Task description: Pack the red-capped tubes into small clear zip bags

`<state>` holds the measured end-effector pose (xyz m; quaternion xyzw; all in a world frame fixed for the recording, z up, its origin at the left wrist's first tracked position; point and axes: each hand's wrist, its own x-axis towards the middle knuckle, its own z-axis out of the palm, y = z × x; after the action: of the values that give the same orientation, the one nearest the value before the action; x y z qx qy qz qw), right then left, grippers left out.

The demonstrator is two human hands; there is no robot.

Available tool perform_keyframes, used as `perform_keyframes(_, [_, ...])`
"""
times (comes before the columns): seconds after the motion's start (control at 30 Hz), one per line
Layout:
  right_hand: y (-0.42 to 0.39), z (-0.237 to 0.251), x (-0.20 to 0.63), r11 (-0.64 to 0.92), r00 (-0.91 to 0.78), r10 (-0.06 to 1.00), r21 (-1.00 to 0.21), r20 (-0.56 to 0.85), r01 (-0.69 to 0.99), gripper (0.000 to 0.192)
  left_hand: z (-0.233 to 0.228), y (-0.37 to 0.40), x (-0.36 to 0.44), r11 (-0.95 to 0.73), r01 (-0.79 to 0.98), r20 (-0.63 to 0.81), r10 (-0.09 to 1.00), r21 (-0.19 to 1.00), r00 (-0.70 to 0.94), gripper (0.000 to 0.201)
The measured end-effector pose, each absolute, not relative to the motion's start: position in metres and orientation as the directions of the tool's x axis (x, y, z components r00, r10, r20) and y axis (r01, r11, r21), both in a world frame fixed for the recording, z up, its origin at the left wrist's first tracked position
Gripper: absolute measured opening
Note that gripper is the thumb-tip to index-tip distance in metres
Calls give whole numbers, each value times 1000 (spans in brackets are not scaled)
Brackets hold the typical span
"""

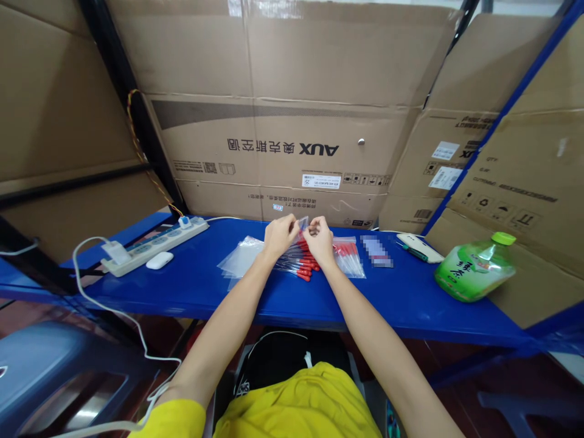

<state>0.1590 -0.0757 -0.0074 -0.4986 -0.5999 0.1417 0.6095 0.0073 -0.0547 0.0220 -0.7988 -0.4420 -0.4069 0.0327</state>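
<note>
A small clear bag [303,222] is held up at the centre of the frame, in the narrow gap between the person's two hands, in front of the cardboard panel [292,137]. The fingers of the left hand [280,235] appear pinched on its left side, and those of the right hand [321,239] appear pinched on its right side; the hands are about equally near to it. Which way the bag's long axis runs, and whether its mouth is parted, cannot be told at this size.

Directly below the bag in the frame lies a fanned heap of red-tipped pieces [305,271]. Their thin shafts run mostly sideways, with the red ends toward the right and slightly down. These ends therefore lie nearer the right hand, just below and left of its wrist, while the shafts reach left toward the left wrist. Whether any piece is inside the held bag is unclear.

Further out, flat clear bags [241,258] are spread left of the left wrist, and filled bags [350,256] showing red ends lie just right of the right hand. All of these rest on the blue worktop [205,292]. A power strip [157,244] and a white case [159,260] are at the left of the frame; a green bottle [474,271] is at the right.
</note>
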Motion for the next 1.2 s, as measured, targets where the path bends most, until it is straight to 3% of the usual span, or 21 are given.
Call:
perform_keyframes(0.07, [-79,-6,160,479,178,736,-688,653,544,11,22,-55,6,-565,750,694,690,343,203,24])
perform_keyframes(0.23, [-83,-5,160,503,30,665,-478,746,720,39,22,-56,6,-560,739,709,687,375,161,24])
perform_keyframes(0.33, [-82,-5,156,375,61,732,-475,679,796,45,22,-57,9,-617,717,730,645,324,225,25])
perform_keyframes(0.53, [-80,-4,159,213,82,858,-496,507,842,27,16,-55,18,-751,636,715,542,176,442,23])
perform_keyframes(0.67, [-78,-6,163,328,72,814,-559,576,762,35,15,-58,22,-789,598,709,502,141,495,24])
perform_keyframes(0.77, [-75,-7,164,440,130,753,-640,645,629,46,19,-64,23,-785,589,707,525,189,473,34])
perform_keyframes(0.87, [-71,-5,165,477,229,738,-730,635,489,49,20,-70,21,-726,607,704,614,324,358,48])
perform_keyframes(0.97, [-68,-2,166,518,315,736,-798,599,308,55,18,-67,20,-614,564,625,753,552,207,60])
perform_keyframes(1.03, [-68,1,166,542,324,746,-813,581,211,59,16,-62,22,-543,412,527,834,732,162,60])
perform_keyframes(1.1, [-68,2,163,545,289,768,-820,572,174,61,15,-58,28,-473,95,451,873,876,186,53])
perform_keyframes(1.2, [-69,1,157,574,183,776,-796,604,194,54,16,-57,39,-236,-464,381,891,854,248,48])
